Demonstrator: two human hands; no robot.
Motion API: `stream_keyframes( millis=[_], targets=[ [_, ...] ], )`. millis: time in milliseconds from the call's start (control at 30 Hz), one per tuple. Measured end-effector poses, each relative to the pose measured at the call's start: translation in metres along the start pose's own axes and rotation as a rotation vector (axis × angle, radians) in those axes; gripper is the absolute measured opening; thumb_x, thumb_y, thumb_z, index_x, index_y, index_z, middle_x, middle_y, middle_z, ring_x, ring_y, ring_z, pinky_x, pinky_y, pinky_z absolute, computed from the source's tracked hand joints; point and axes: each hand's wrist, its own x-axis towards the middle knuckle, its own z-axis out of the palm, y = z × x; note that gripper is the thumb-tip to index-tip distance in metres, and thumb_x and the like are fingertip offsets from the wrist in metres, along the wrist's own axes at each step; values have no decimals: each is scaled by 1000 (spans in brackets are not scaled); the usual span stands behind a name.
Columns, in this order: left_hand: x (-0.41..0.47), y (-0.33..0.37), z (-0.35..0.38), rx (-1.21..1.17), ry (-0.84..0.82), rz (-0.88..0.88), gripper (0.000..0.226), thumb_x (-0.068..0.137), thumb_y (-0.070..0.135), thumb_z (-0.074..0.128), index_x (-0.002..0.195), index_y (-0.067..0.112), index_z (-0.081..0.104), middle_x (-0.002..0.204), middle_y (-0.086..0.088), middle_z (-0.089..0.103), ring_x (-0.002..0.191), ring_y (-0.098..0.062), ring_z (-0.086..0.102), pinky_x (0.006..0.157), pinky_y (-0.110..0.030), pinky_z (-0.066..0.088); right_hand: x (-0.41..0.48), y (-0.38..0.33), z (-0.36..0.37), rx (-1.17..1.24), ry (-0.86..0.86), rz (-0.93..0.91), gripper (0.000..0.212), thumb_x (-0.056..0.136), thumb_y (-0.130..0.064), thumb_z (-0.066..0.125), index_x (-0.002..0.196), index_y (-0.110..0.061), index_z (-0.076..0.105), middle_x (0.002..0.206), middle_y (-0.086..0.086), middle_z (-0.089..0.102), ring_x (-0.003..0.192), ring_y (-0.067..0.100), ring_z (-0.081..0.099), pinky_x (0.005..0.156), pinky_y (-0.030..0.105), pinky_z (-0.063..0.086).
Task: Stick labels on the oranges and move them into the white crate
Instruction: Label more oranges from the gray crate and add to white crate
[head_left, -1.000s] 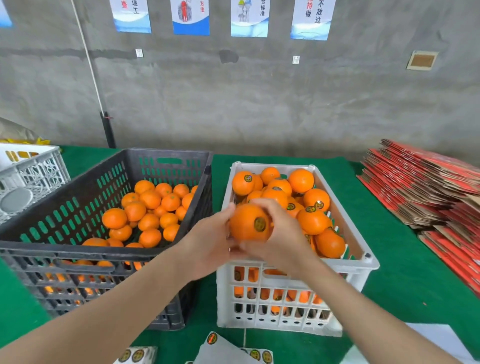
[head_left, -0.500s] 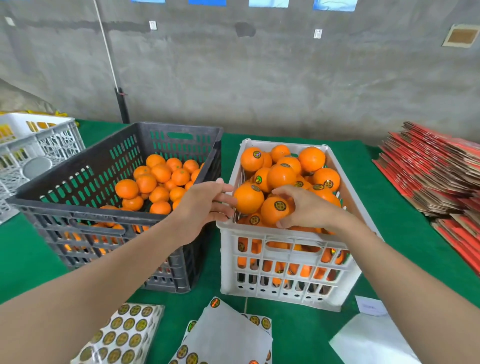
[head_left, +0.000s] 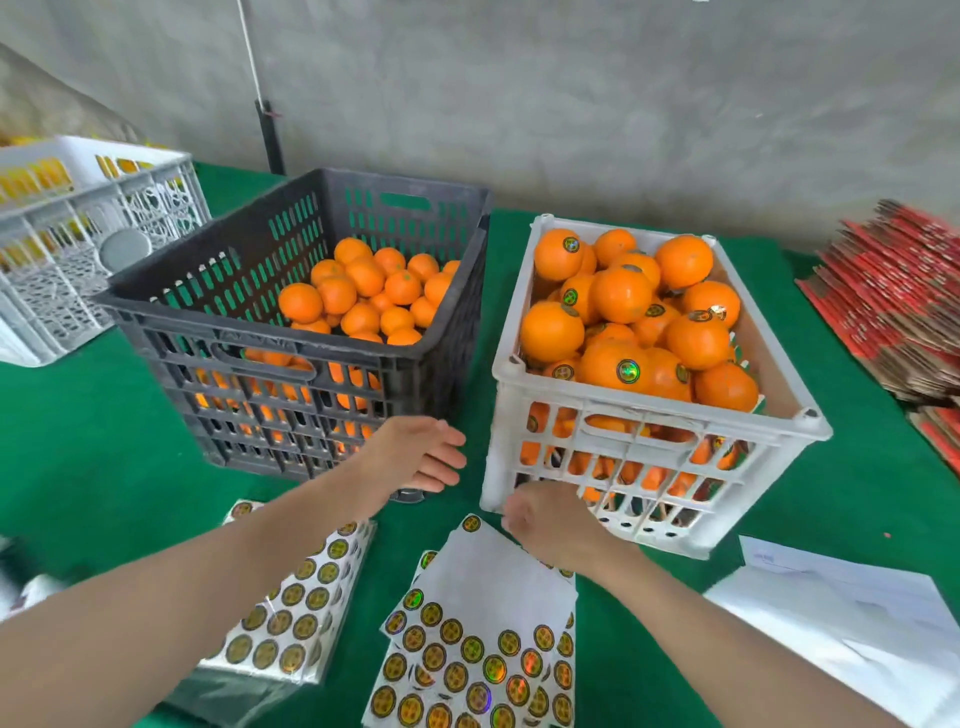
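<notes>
The white crate (head_left: 655, 417) stands at the right, heaped with labelled oranges (head_left: 618, 366). To its left, the black crate (head_left: 260, 340) holds unlabelled oranges (head_left: 363, 280). A sheet of round gold labels (head_left: 483, 592) lies on the green cloth in front of the crates. My right hand (head_left: 553, 525) hovers over the sheet's far corner, just in front of the white crate, its fingertips hidden under the hand. My left hand (head_left: 418, 457) holds nothing and floats with relaxed fingers before the black crate's near right corner.
A second stack of label sheets (head_left: 298, 610) lies under my left forearm. Another white crate (head_left: 78, 234) sits at the far left. Red flattened cartons (head_left: 893, 296) are piled at the right. White papers (head_left: 841, 613) lie at the near right.
My right hand let go of the labelled orange in the white crate and dropped to the label sheet. My left hand drew back from the crates' rims and came lower.
</notes>
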Motion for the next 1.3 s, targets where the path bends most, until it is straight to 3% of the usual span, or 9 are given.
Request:
stream_keyframes(
  millis=[100, 167, 300, 367, 500, 600, 900, 1200, 1300],
  targets=[
    [1, -22, -3, 60, 30, -77, 28, 102, 10, 34, 101, 12, 62, 92, -10, 71, 84, -23, 70, 77, -32, 58, 34, 9, 35, -131, -53, 90, 44, 96, -24, 46, 57, -16, 27, 61, 1, 33, 78, 19, 43, 49, 21, 24],
    [2, -36, -5, 74, 38, -122, 29, 102, 9, 33, 106, 10, 61, 92, -8, 71, 84, -21, 70, 72, -28, 58, 50, 9, 52, -159, -50, 163, 49, 94, -33, 49, 56, -19, 22, 62, 5, 39, 79, 22, 45, 51, 24, 31],
    [3, -57, -6, 79, 55, -180, 28, 100, 7, 38, 120, 8, 59, 92, -2, 70, 85, -13, 67, 68, -20, 54, 57, 4, 62, -96, 15, 203, 37, 91, -23, 55, 58, -9, 45, 63, 8, 49, 72, 25, 50, 51, 25, 29],
    [4, -61, -3, 110, 65, -182, 29, 97, 7, 48, 124, 9, 59, 98, -1, 67, 90, -11, 64, 77, -21, 49, 50, 4, 54, 9, 10, 131, 19, 91, -16, 54, 80, -4, 63, 84, 11, 64, 79, 21, 55, 60, 23, 32],
    [8, -54, 9, 147, -5, -183, 25, 90, 15, 63, 112, 3, 67, 95, -9, 72, 88, -19, 68, 84, -30, 55, 24, -7, 25, 187, -55, -46, 11, 89, -16, 61, 92, -8, 66, 86, 0, 61, 79, 11, 54, 65, 15, 40],
    [10, -45, 18, 160, -85, -237, 29, 80, 27, 76, 90, 0, 71, 81, -12, 74, 75, -22, 73, 72, -31, 60, 12, -17, 15, 147, -13, -80, 13, 88, -19, 62, 93, -9, 67, 88, 3, 65, 81, 15, 57, 77, 27, 45],
    [15, -62, 23, -120, -84, -288, 14, 85, 1, 66, 95, -10, 67, 92, -24, 71, 83, -30, 69, 84, -39, 57, -15, -15, 46, 30, 464, 18, 19, 87, -30, 62, 99, -17, 68, 105, -4, 56, 105, 11, 43, 91, 21, 30],
    [20, -66, 30, -206, -121, -453, 9, 87, 9, 62, 91, 1, 60, 73, -17, 64, 57, -24, 61, 53, -28, 54, -23, -31, 71, 15, 471, 84, 22, 93, -29, 53, 104, -22, 70, 104, -3, 65, 101, 13, 53, 83, 21, 37],
    [24, -67, 36, -183, -142, -521, 6, 86, -2, 55, 81, 1, 57, 65, -13, 57, 46, -21, 55, 47, -26, 51, -28, -39, 71, -106, 584, 13, 15, 61, -21, 86, 69, -22, 73, 70, -6, 68, 67, 10, 62, 59, 16, 46]
  ],
)
